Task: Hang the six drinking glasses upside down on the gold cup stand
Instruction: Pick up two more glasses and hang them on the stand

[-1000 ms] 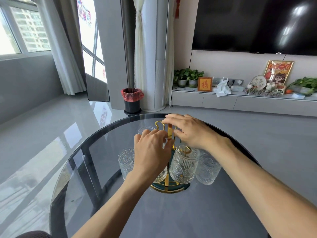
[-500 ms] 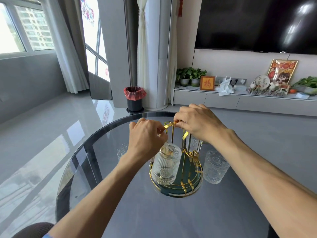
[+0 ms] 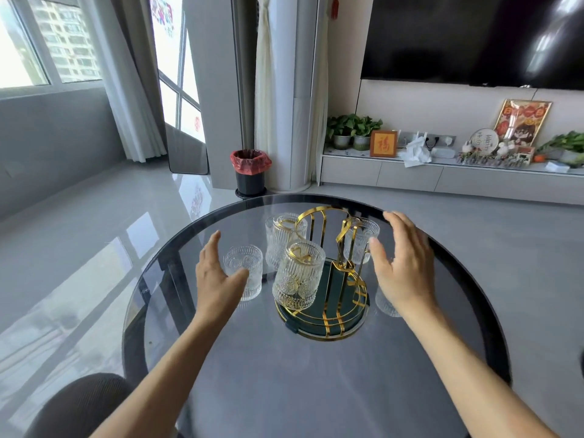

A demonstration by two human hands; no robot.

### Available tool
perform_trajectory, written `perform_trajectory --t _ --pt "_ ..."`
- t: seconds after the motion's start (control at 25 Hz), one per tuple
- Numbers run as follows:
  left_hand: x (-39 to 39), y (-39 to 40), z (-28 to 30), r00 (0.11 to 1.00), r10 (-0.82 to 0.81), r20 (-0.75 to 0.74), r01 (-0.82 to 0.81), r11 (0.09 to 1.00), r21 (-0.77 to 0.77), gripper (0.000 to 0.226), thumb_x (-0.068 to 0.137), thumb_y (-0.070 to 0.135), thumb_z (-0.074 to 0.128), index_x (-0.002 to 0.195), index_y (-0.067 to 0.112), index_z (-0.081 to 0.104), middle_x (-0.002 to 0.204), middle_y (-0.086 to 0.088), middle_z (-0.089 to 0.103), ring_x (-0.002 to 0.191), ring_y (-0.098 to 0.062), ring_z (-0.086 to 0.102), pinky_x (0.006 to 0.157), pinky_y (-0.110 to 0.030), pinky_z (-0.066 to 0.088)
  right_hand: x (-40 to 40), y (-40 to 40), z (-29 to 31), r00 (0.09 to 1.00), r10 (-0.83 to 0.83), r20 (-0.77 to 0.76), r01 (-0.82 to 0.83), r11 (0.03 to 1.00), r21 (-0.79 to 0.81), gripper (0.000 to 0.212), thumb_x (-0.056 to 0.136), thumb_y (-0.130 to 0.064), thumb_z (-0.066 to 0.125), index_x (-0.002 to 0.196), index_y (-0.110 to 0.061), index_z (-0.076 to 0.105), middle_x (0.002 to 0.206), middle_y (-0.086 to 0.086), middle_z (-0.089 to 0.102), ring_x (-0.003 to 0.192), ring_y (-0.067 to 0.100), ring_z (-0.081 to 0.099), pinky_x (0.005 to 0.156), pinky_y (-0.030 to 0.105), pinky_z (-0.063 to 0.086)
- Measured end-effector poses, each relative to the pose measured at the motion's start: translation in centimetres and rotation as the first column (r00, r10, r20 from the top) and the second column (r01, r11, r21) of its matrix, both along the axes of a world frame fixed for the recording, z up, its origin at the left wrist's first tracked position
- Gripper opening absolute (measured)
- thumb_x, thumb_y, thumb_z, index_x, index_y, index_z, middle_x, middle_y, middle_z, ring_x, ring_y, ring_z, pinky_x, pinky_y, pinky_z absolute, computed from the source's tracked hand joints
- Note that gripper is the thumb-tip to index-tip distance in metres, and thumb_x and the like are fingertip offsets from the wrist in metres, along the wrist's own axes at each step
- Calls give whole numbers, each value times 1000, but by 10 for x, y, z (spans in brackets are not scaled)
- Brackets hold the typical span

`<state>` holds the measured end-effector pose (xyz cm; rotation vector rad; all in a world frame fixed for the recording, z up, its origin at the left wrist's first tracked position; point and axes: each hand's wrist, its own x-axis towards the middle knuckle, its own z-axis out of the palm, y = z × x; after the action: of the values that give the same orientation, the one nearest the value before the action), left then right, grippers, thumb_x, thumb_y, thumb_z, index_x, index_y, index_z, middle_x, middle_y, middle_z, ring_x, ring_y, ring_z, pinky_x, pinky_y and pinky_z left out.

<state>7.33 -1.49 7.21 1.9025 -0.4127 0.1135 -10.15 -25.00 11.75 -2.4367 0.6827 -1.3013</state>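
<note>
The gold cup stand (image 3: 328,311) with its dark green base stands in the middle of the round glass table (image 3: 284,374). Two ribbed glasses hang upside down on its left side: a near one (image 3: 298,275) and a far one (image 3: 286,238). A third glass (image 3: 360,241) sits by the stand's right arm. One glass (image 3: 243,270) stands upright on the table beside the stand's left side, and my left hand (image 3: 218,276) is open right next to it. My right hand (image 3: 403,267) is open on the stand's right, partly hiding another glass (image 3: 385,305).
The table's far rim (image 3: 316,199) lies just beyond the stand. A bin with a red liner (image 3: 250,170) stands on the floor behind it. A low TV cabinet (image 3: 442,175) with plants and ornaments runs along the right wall. A dark chair back (image 3: 79,406) shows at bottom left.
Both hands have let go of the top of the stand and spread apart, left hand down to the left, right hand down to the right. The stand now rests on the table.
</note>
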Motion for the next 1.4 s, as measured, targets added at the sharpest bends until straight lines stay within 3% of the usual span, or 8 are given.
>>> perform_trajectory --t 0.16,0.4,0.72,0.92,1.04,1.2,1.32,1.4 --pt "3 -4 -32 958 -103 -267 80 992 -96 105 72 7 79 153 31 18 157 -8 34 141 -26 36 112 -50 35 -34 5 -55 951 -160 266 31 900 434 78 80 -19 60 150 -20 26 159 8 30 145 27 31 115 50 28" --pt "12 -26 -54 958 -18 -286 -16 993 -117 98 63 20 92 143 24 36 140 -8 54 127 -29 51 108 -49 40 -35 -8 -101 979 -204 3 140 683 717 99 78 -22 78 152 -32 13 158 5 34 135 30 45 103 45 43" --pt "15 -19 -69 968 -71 -240 33 987 -160 72 59 29 93 121 26 55 118 -1 66 109 -21 63 87 -29 49 -24 -29 -109 982 -169 -90 176 621 764 82 63 -35 86 130 -35 39 128 2 56 107 25 53 85 37 47" --pt "7 4 -44 969 -171 -178 105 938 -330 68 51 48 93 111 36 65 105 3 75 96 -17 73 75 -26 58 -42 -28 -95 998 -4 59 -45 610 791 63 52 -42 86 104 -55 55 108 -18 66 98 7 64 72 23 48" --pt "9 17 -4 962 -243 -127 160 874 -459 66 57 55 89 118 46 64 116 13 73 108 -12 69 91 -37 54 -50 -30 -73 972 34 233 -207 600 773 52 60 -32 88 103 -47 63 102 -14 74 89 0 70 73 22 51" --pt "0 25 63 915 -402 -36 350 836 -422 86 61 53 88 135 34 50 133 -1 62 121 -23 61 97 -53 49 -54 -33 -33 890 -80 449 -303 632 713 49 62 -32 83 103 -31 56 98 -6 69 71 -7 65 59 15 48" --pt "-33 15 108 907 -405 117 420 843 -334 73 53 50 93 113 39 53 106 2 70 89 -15 73 68 -31 59 -60 -36 -6 830 -168 532 -305 662 684 42 66 -34 81 97 -33 52 91 -12 67 65 -13 62 54 11 46" --pt "-57 4 124 903 -386 190 419 889 -186 72 50 56 92 107 39 51 102 5 68 85 -9 71 66 -21 56 -64 -34 8 827 -162 538 -297 686 664 48 67 -38 82 103 -30 52 93 -11 68 70 -12 64 66 18 48"
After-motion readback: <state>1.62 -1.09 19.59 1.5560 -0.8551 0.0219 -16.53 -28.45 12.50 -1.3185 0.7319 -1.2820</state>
